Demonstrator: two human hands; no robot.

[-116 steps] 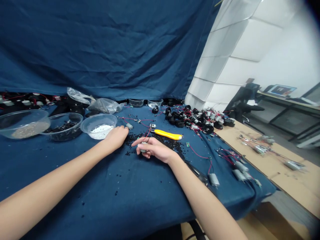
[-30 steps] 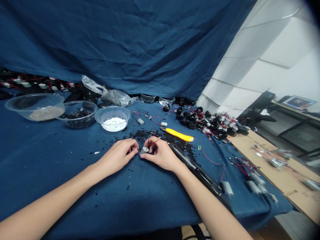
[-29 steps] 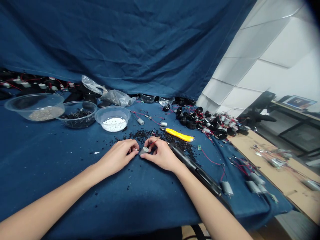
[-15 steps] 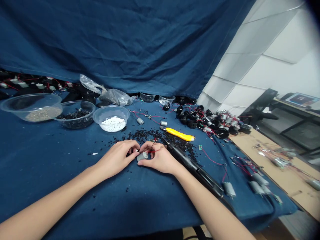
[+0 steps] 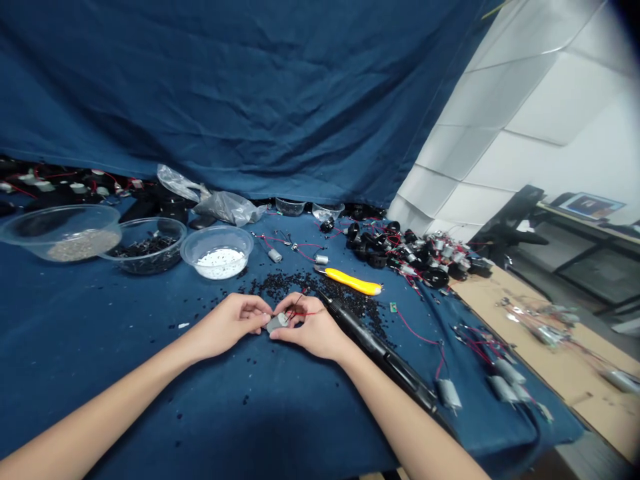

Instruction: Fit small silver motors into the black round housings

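Between the thumb and fingers of my right hand (image 5: 316,327) is a small grey motor (image 5: 278,323) with red and black wires rising from its end. My left hand (image 5: 235,325) pinches close at the motor's left end, and whatever its fingertips hold is too small and covered to make out. Many tiny black parts (image 5: 285,285) lie scattered on the cloth just beyond both hands. A black electric screwdriver (image 5: 377,350) rests alongside my right wrist. Past it lies a yellow-handled tool (image 5: 353,281).
Three clear bowls stand at left: one with greyish bits (image 5: 60,227), one with black parts (image 5: 150,233), one with white pieces (image 5: 217,250). A pile of wired motors and black housings (image 5: 420,253) sits back right. Loose motors (image 5: 449,395) lie at the right edge.
The view has shifted slightly, so the table things sit lower and a little left. My left fingertips have closed in at the motor's end; a small white bit seen there before is hidden.
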